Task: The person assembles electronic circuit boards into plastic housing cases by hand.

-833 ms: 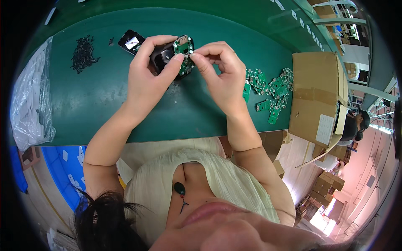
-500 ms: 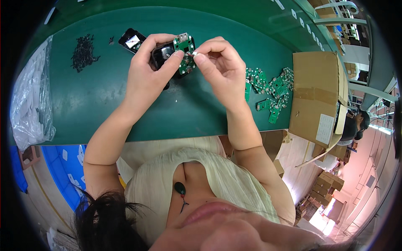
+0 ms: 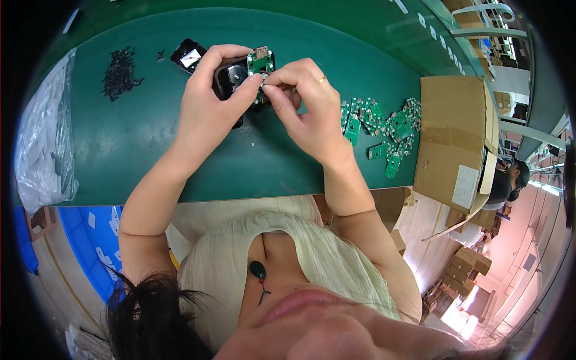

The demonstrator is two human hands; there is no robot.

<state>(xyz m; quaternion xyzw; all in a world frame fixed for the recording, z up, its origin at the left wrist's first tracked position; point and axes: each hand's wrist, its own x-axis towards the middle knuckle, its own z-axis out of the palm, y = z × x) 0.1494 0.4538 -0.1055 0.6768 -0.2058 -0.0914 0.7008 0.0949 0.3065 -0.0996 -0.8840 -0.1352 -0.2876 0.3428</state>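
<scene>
Both hands sit slightly higher over the green tabletop (image 3: 180,150) than before. Left hand (image 3: 210,99) wraps a black housing (image 3: 231,78), fingers closed around it. Right hand (image 3: 306,105) pinches at a small green circuit board (image 3: 262,61) resting against the housing. More green boards (image 3: 384,129) lie to the right, beside a cardboard box (image 3: 456,135). Black small parts (image 3: 120,75) are heaped at far left.

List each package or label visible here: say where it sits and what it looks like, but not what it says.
Cardboard box: right end of the green table, brown, taped.
White label: near side of that box, rectangular.
Plastic bag: left table edge, clear and crumpled.
</scene>
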